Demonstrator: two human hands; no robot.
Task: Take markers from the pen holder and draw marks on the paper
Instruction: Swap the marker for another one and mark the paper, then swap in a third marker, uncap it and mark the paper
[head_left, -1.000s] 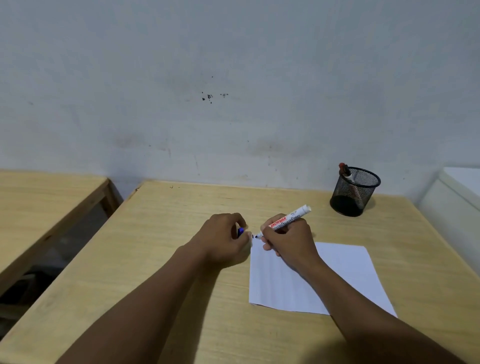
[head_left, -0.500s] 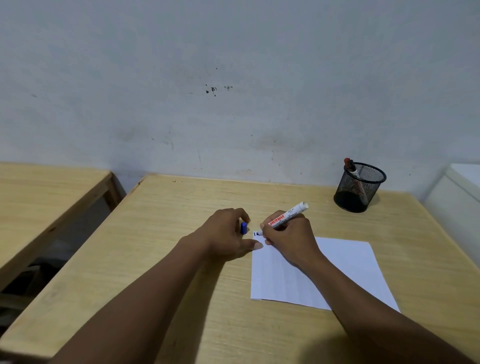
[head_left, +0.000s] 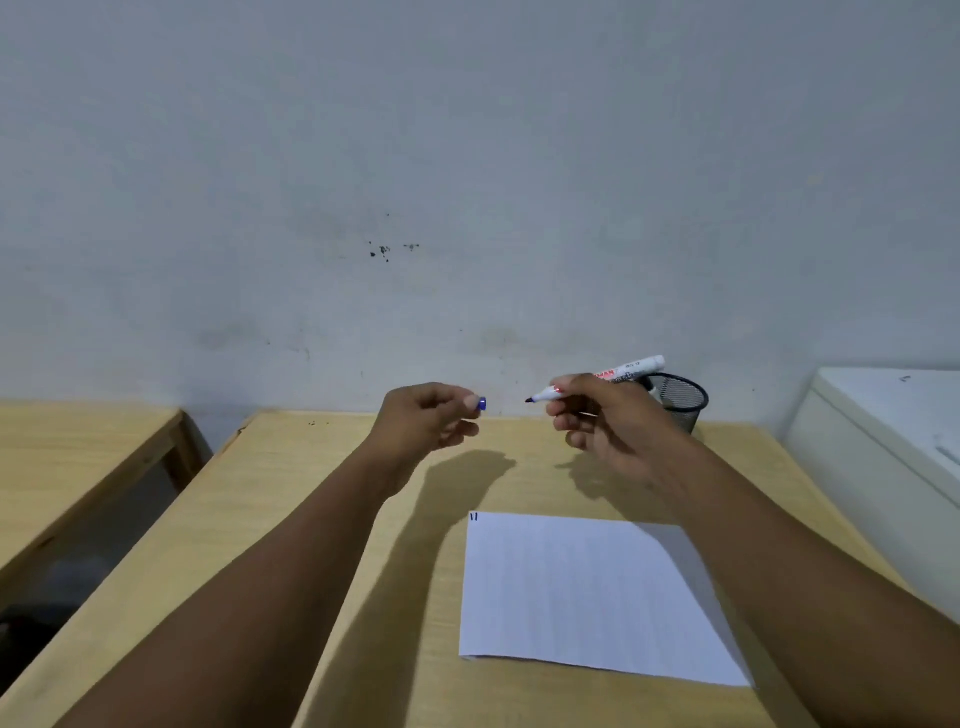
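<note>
Above the worktop, right hand grips uncapped marker (tip pointing left), left hand pinches its blue cap; paper bears two short marks at far-left corner.

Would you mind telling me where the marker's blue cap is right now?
In the head view, the blue cap is pinched in the left hand, raised above the desk, just left of the marker tip.
</note>
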